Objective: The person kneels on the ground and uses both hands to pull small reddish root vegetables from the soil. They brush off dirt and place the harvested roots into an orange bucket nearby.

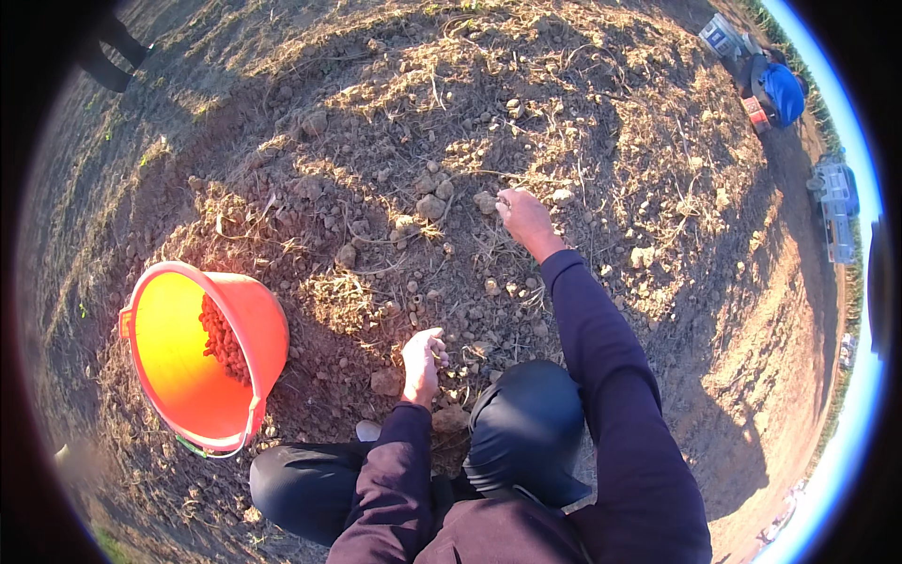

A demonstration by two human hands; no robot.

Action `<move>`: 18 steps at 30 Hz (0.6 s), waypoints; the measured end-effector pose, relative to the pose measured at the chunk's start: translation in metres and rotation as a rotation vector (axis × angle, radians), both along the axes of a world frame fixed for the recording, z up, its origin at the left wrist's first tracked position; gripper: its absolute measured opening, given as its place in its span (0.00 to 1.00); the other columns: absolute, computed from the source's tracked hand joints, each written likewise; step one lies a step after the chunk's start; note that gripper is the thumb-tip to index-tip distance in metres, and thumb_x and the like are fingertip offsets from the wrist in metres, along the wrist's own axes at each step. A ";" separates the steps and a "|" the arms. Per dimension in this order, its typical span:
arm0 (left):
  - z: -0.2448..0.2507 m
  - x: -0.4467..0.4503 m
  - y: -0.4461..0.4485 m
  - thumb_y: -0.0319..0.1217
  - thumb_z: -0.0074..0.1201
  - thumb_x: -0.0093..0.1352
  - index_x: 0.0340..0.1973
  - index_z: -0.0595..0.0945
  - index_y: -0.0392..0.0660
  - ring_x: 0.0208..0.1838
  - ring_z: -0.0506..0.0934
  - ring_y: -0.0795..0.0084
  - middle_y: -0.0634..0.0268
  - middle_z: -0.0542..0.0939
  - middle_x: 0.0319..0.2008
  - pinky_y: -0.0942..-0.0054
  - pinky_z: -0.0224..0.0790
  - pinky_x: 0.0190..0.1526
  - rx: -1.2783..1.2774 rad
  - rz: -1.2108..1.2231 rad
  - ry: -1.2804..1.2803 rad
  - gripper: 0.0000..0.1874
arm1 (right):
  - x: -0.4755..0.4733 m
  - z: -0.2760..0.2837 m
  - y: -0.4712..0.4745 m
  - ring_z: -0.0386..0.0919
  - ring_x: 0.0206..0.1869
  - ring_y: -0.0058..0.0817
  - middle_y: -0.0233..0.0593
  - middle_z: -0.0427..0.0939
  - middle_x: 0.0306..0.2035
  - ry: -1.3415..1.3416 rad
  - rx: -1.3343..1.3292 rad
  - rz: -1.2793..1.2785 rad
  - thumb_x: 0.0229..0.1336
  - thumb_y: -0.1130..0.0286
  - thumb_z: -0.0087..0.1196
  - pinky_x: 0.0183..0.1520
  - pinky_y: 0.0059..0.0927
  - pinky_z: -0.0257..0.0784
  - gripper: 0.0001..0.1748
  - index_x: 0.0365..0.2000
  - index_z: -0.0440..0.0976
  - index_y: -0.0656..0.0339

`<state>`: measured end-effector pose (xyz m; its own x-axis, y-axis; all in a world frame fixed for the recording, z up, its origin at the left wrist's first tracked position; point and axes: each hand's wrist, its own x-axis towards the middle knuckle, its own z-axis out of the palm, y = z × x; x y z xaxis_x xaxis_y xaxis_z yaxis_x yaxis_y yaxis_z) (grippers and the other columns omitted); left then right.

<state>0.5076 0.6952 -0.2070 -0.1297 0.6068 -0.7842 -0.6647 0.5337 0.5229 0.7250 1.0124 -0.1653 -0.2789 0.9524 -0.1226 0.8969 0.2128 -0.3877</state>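
Note:
My right hand (pixel 525 220) reaches forward over the dry soil, its fingertips bent together beside a clod (pixel 485 202). Whether something small is between those fingertips cannot be told. Nearer my knees, my left hand (pixel 424 358) is curled above the ground, with small pale things at its fingers that look like peanuts in their shells. To the left, an orange-red plastic bucket (pixel 271 321) leans on its side with its mouth towards the camera. Many small peanut-like pods (pixel 224 342) lie inside it.
Clods (pixel 430 206), dry stalks and straw cover the ground. At the upper right a person in blue (pixel 781 95) crouches by a red container (pixel 756 114) and a white bucket (pixel 720 35). A vehicle (pixel 837 211) stands at the right edge. Another person's legs (pixel 116 53) show at the upper left.

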 end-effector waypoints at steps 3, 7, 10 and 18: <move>0.006 0.002 -0.003 0.34 0.53 0.80 0.51 0.87 0.40 0.28 0.78 0.72 0.66 0.81 0.32 0.70 0.74 0.30 0.009 0.007 0.008 0.14 | -0.041 -0.010 0.011 0.84 0.60 0.55 0.54 0.84 0.58 -0.025 -0.081 0.016 0.70 0.54 0.68 0.66 0.53 0.80 0.29 0.62 0.79 0.62; 0.013 -0.004 -0.006 0.31 0.50 0.81 0.51 0.87 0.38 0.25 0.77 0.73 0.65 0.80 0.30 0.72 0.73 0.27 -0.015 0.034 0.038 0.14 | -0.036 -0.012 0.007 0.84 0.59 0.54 0.56 0.84 0.55 -0.065 -0.111 -0.014 0.59 0.58 0.72 0.65 0.53 0.82 0.30 0.58 0.81 0.61; 0.015 -0.011 -0.003 0.31 0.49 0.83 0.52 0.86 0.37 0.25 0.78 0.74 0.64 0.80 0.30 0.73 0.73 0.26 -0.016 0.021 0.068 0.14 | 0.007 -0.006 0.014 0.85 0.58 0.53 0.55 0.86 0.52 -0.247 -0.188 -0.062 0.59 0.56 0.73 0.62 0.52 0.83 0.26 0.52 0.85 0.61; 0.020 -0.013 0.005 0.29 0.49 0.81 0.52 0.86 0.36 0.27 0.79 0.74 0.64 0.80 0.31 0.72 0.76 0.28 0.072 0.059 0.068 0.13 | 0.005 -0.079 0.077 0.85 0.50 0.57 0.54 0.87 0.47 -0.097 0.169 0.213 0.67 0.65 0.63 0.56 0.55 0.81 0.15 0.49 0.87 0.61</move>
